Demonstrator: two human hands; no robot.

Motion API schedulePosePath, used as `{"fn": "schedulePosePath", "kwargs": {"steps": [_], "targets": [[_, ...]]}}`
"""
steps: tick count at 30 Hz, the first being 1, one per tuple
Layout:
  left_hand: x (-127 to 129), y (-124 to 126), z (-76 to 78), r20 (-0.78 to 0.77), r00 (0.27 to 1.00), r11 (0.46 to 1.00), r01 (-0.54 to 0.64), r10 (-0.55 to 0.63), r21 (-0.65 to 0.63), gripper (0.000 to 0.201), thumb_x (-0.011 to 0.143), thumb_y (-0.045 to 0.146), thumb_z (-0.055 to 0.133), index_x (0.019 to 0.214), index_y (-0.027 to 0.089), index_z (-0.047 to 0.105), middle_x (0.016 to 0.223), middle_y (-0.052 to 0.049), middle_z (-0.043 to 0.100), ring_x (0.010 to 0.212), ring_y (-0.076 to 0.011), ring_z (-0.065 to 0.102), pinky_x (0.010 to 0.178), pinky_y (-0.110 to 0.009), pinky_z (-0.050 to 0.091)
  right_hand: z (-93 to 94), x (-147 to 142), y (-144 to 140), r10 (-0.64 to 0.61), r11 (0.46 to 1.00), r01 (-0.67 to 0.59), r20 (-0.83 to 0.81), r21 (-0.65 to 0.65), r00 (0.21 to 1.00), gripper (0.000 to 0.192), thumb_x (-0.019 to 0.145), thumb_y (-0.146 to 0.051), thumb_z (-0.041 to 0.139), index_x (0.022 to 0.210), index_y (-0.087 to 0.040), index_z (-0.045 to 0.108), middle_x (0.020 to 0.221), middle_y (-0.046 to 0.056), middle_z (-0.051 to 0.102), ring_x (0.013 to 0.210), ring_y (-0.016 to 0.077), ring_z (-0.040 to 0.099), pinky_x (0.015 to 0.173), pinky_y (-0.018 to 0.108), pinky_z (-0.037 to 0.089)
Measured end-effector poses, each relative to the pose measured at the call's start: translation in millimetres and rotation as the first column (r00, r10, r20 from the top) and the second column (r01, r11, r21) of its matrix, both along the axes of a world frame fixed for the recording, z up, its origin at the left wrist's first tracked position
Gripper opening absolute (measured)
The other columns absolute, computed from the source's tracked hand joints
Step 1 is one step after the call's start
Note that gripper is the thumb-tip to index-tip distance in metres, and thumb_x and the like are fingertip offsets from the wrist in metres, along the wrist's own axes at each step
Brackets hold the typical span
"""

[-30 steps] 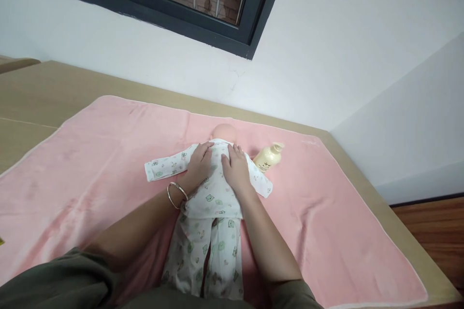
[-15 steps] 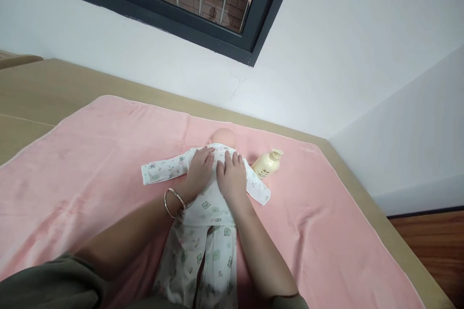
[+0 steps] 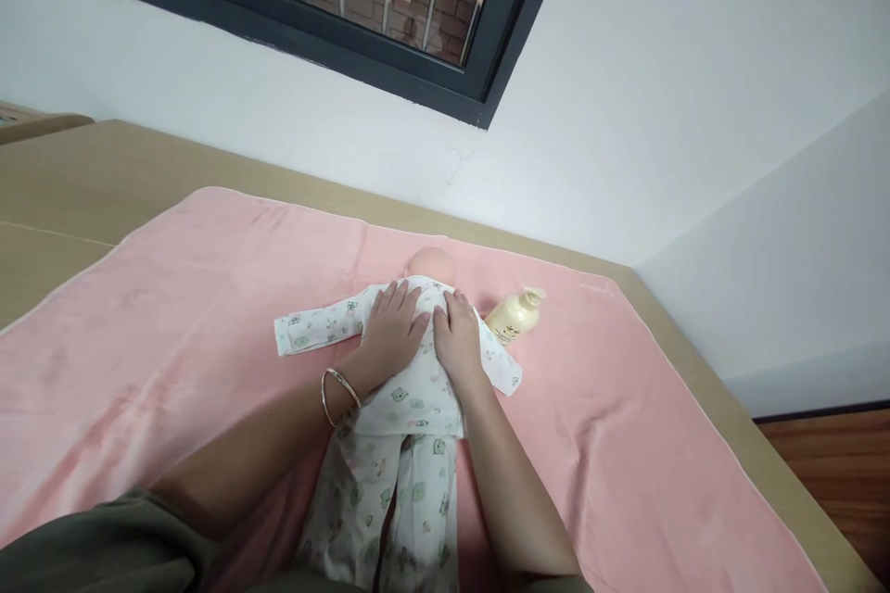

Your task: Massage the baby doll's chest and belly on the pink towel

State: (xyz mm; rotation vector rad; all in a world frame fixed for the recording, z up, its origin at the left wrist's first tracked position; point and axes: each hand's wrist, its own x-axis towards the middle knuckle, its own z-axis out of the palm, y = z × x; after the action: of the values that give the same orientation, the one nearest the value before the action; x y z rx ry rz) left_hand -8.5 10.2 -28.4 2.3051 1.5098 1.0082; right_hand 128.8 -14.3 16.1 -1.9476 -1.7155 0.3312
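Two flat open hands are pressed on the chest of a baby doll in white printed cotton clothes (image 3: 407,389): left hand (image 3: 393,334) and right hand (image 3: 455,343) side by side, nothing gripped. The doll is laid lengthwise away from the person on a pink fleece blanket (image 3: 173,296), head far; a cream pump bottle (image 3: 514,315) is seen just right.

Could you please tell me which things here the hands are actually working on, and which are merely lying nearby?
In hand:
left hand, flat on the doll's chest
right hand, flat beside it
doll in printed pyjamas, lying on its back
pink towel beneath the doll

Lying about:
cream pump bottle, on its side by the doll's sleeve
wooden table
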Motion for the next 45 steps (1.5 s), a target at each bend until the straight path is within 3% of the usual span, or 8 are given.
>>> {"fn": "schedulePosePath", "kwargs": {"steps": [8, 13, 17, 25, 35, 39, 42, 45], "targets": [[-20.2, 23.8, 0.8, -0.186, 0.971, 0.985, 0.161, -0.148, 0.056, 0.05, 0.104, 0.028, 0.028, 0.139, 0.004, 0.055, 0.146, -0.023, 0.059, 0.145, -0.0329, 0.048, 0.121, -0.054, 0.038, 23.0, -39.7, -37.1, 0.061, 0.985, -0.02, 0.235, -0.174, 0.97, 0.063, 0.103, -0.03, 0.042, 0.157, 0.0, 0.037, 0.16, 0.029, 0.04, 0.154, 0.0383, 0.033, 0.124, 0.054, 0.028], [-10.6, -6.8, 19.8, -0.299, 0.954, 0.998, 0.041, -0.025, 0.05, 0.051, 0.102, 0.026, 0.033, 0.141, 0.001, 0.054, 0.146, -0.026, 0.058, 0.141, -0.0341, 0.052, 0.117, -0.052, 0.042, 23.9, -14.4, -22.7, 0.13, 0.982, -0.109, 0.131, -0.157, 0.983, 0.059, 0.104, -0.029, 0.034, 0.156, -0.003, 0.041, 0.162, 0.024, 0.041, 0.154, 0.0336, 0.032, 0.125, 0.05, 0.028], [-5.7, -18.5, 26.1, -0.315, 0.949, 0.999, 0.042, -0.036, 0.014, 0.051, 0.101, 0.024, 0.036, 0.141, -0.001, 0.054, 0.148, -0.026, 0.057, 0.142, -0.0352, 0.051, 0.117, -0.051, 0.042, 13.8, 4.2, -3.4, 0.116, 0.991, -0.107, 0.114, -0.082, 0.987, 0.059, 0.102, -0.027, 0.034, 0.155, -0.002, 0.043, 0.164, 0.021, 0.039, 0.155, 0.0298, 0.031, 0.128, 0.046, 0.023], [-22.2, 19.5, 12.5, -0.241, 0.948, 0.976, 0.219, -0.207, 0.021, 0.046, 0.102, 0.024, 0.03, 0.131, 0.005, 0.06, 0.143, -0.026, 0.059, 0.143, -0.0353, 0.048, 0.119, -0.062, 0.038, 19.0, -37.1, -34.5, 0.154, 0.985, -0.123, 0.303, -0.117, 0.94, 0.058, 0.101, -0.025, 0.04, 0.151, 0.004, 0.045, 0.156, 0.028, 0.046, 0.151, 0.0364, 0.038, 0.125, 0.049, 0.028], [-12.3, -19.0, 28.9, -0.362, 0.924, 0.992, 0.126, -0.12, -0.008, 0.054, 0.096, 0.021, 0.04, 0.143, -0.002, 0.053, 0.147, -0.031, 0.055, 0.14, -0.0413, 0.052, 0.117, -0.058, 0.038, 11.9, -3.3, -5.1, 0.137, 0.989, -0.133, 0.075, -0.058, 0.988, 0.057, 0.101, -0.025, 0.035, 0.153, -0.003, 0.044, 0.163, 0.02, 0.04, 0.157, 0.0296, 0.027, 0.127, 0.047, 0.026], [-18.8, -4.1, 27.6, -0.332, 0.928, 0.985, 0.173, -0.168, -0.014, 0.048, 0.096, 0.018, 0.037, 0.136, 0.001, 0.059, 0.145, -0.027, 0.058, 0.142, -0.0368, 0.05, 0.117, -0.053, 0.041, 16.4, -18.0, -16.2, 0.139, 0.987, -0.126, 0.138, -0.099, 0.981, 0.058, 0.102, -0.023, 0.032, 0.153, 0.004, 0.04, 0.163, 0.026, 0.037, 0.157, 0.033, 0.026, 0.128, 0.048, 0.022], [-26.7, 15.8, 20.2, -0.297, 0.92, 0.962, 0.274, -0.256, 0.019, 0.04, 0.095, 0.016, 0.038, 0.12, 0.008, 0.067, 0.14, -0.023, 0.063, 0.142, -0.0336, 0.049, 0.121, -0.053, 0.037, 22.7, -29.5, -26.5, 0.068, 0.988, -0.051, 0.117, -0.143, 0.991, 0.059, 0.1, -0.025, 0.038, 0.154, -0.001, 0.043, 0.161, 0.024, 0.042, 0.153, 0.0366, 0.033, 0.125, 0.051, 0.028], [-28.5, 22.4, 14.4, -0.214, 0.953, 0.971, 0.232, -0.216, 0.054, 0.04, 0.097, 0.02, 0.037, 0.124, 0.01, 0.065, 0.138, -0.022, 0.064, 0.139, -0.0333, 0.051, 0.119, -0.056, 0.039, 25.2, -28.1, -27.0, 0.026, 0.989, -0.017, 0.059, -0.145, 0.998, 0.057, 0.099, -0.027, 0.042, 0.153, -0.009, 0.048, 0.16, 0.02, 0.045, 0.152, 0.0355, 0.037, 0.122, 0.051, 0.033]]}}
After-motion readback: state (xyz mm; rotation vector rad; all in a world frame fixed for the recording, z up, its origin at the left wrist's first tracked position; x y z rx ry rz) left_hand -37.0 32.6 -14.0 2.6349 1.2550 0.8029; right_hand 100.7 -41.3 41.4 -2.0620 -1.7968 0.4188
